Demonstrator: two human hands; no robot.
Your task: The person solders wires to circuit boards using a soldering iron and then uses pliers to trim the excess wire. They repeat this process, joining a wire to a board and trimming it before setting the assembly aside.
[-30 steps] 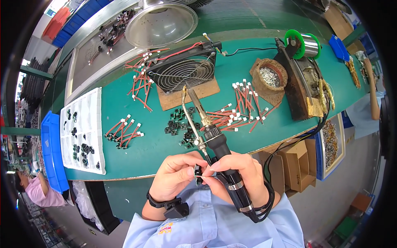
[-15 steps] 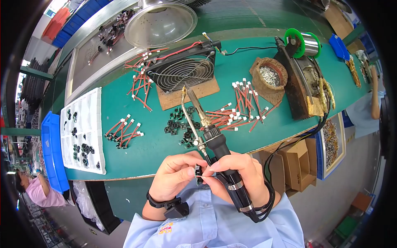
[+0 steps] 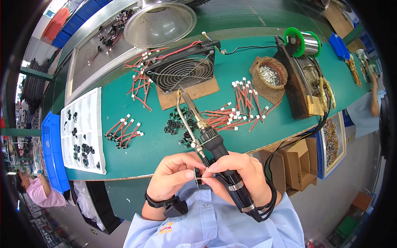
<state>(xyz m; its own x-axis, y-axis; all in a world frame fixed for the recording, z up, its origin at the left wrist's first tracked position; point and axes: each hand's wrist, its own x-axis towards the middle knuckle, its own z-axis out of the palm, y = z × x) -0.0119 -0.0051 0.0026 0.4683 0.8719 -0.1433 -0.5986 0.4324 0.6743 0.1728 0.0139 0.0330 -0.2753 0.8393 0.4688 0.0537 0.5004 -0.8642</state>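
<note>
Gripping the soldering iron (image 3: 215, 155), its long axis angling up-left away from the body, the right hand (image 3: 240, 175) meets the left hand (image 3: 175, 175), which pinches what looks like a small black part (image 3: 198, 177) between both.

Camera spot: on the person's head, high above the left hand (image 3: 175, 175) and the right hand (image 3: 240, 175).
Which way it looks: down and a bit forward, past both hands to the green table (image 3: 248, 132).
How close: the hands are very near, low in the middle; the fan (image 3: 184, 72) beyond them is farther off.
Picture shape: round fisheye, so the table edge bends.
Number of views: just one.
</note>
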